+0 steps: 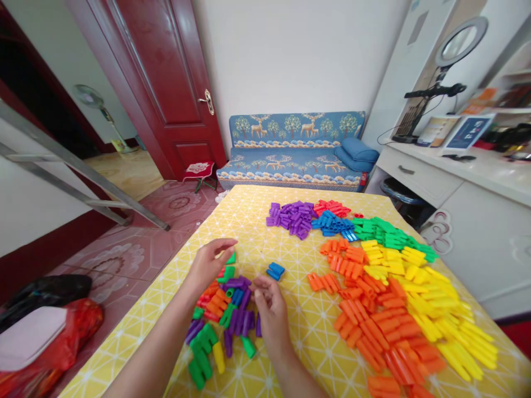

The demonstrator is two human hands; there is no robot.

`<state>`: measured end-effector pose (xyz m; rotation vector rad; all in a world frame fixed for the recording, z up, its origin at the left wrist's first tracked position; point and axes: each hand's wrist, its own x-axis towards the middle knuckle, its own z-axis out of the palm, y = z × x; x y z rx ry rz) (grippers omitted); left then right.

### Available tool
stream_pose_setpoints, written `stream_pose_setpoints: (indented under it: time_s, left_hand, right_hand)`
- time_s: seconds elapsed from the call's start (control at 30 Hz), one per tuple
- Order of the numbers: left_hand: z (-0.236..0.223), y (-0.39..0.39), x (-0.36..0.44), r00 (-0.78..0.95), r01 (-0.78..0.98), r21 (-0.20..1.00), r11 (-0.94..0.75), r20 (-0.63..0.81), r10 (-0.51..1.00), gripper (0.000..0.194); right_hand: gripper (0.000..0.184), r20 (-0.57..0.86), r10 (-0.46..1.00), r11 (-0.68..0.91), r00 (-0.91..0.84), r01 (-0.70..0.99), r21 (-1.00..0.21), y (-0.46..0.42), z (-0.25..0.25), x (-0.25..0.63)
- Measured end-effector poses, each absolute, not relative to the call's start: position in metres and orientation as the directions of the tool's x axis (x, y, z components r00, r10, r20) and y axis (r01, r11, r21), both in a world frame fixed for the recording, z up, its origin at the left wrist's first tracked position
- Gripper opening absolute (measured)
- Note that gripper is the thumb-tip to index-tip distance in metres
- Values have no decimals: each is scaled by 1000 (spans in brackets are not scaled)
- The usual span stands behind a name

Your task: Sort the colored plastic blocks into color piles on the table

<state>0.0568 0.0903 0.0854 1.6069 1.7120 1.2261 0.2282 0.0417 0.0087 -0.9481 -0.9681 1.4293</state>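
My left hand [211, 264] is over the far left of a mixed pile, fingers curved and thumb apart, with nothing visible between them. A green plastic piece [231, 258] shows just below its thumb. Beside the pile's right edge is my right hand [271, 307], palm turned inward, fingers loosely curled and apart from the thumb, holding nothing I can see. The pile between my forearms mixes purple tube-like pieces [241, 320], green pieces [201, 354], orange pieces [218, 302] and a yellow piece [218, 357]. A blue piece [275, 271] lies alone just beyond my right hand.
Colour-sorted heaps curve along the right of the yellow table [298, 342]: purple [294, 216], red [332, 208], blue [332, 223], green [385, 233], yellow [431, 298] and orange [373, 320]. Beyond stands a blue sofa [286, 157]. A white cabinet [464, 182] is at right, a metal ladder [83, 171] at left.
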Motion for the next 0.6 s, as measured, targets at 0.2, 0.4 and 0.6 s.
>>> stream_pose_setpoints:
  time_s: [0.2,0.4,0.6]
  left_hand:
    - [38,-18,6,-473,716,669,200,254,843,50]
    - [9,-51,32,-379,781,603,163,250,891,59]
    - [7,-16,47,-337,795,594,125,260,905,70]
  right_hand:
    - [23,107,993,113,52,-125,-986,38,16,238]
    - [32,443,893,396,77,329,-857,59,4,252]
    - [47,396,911,368,-113,655,-660,66,-5,234]
